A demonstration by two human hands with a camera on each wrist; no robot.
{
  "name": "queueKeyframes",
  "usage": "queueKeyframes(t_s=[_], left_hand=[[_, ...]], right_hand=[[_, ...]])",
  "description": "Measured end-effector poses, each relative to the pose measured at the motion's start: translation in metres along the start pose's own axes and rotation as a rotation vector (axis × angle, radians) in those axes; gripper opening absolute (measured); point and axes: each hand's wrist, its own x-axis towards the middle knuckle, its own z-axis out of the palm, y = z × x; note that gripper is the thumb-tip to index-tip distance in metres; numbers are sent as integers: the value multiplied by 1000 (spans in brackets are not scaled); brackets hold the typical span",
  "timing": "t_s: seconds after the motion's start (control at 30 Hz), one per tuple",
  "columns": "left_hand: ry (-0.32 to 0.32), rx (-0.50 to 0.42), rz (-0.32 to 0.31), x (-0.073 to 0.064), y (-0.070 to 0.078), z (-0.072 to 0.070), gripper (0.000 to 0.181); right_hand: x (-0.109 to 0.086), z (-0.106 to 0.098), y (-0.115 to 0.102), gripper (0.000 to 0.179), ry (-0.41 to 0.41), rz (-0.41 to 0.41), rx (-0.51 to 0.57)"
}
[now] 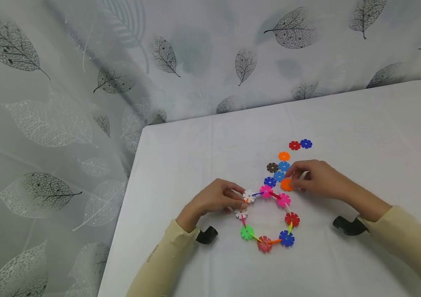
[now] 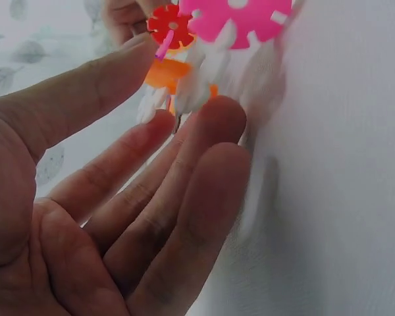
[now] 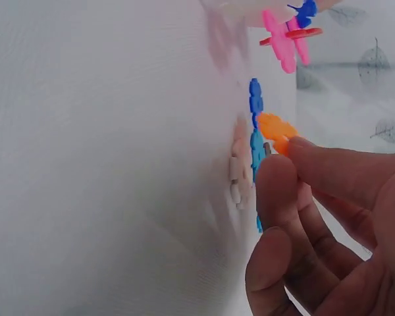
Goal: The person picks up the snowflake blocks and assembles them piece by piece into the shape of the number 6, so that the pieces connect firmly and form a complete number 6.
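A ring of notched plastic flower discs (image 1: 264, 244), joined edge to edge in many colours, stands over the table. My left hand (image 1: 216, 198) holds the ring at its left side, by the white discs (image 1: 249, 196); in the left wrist view its thumb and fingers close around white and orange pieces (image 2: 168, 74). Just beyond the ring's upper right, my right hand (image 1: 320, 180) pinches a loose orange disc (image 1: 286, 184) between thumb and fingers. That orange disc (image 3: 276, 126) appears tilted in the right wrist view, apart from the pink discs (image 3: 284, 41) of the ring.
Loose discs lie behind the ring: dark blue (image 1: 270, 182), light blue (image 1: 284, 166), brown (image 1: 272, 167), orange (image 1: 284, 156), red (image 1: 294, 145) and another blue (image 1: 306, 143). A white cloth covers the table (image 1: 180, 156). Leaf-print curtains (image 1: 203, 53) hang behind and at left.
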Motion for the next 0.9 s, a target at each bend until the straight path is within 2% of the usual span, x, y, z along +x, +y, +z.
queueKeyframes(t_s=[0.1,0.23,0.43,0.73,0.9], left_hand=[[-1,-32,8,1,1,2,41],[-1,-65,35,1,1,5,42],[21,-65,76,2,2,8,43],[39,-59,137,4,0,10,45],[40,-81,167,5,1,12,44]], right_hand=[[1,-2,-1,31,5,4,87],[3,-2,-7,32,27,-29,149],[7,2,-18,33,52,-56,205],[7,4,-23,36,63,1,248],[9,6,-24,33,66,-29,282]])
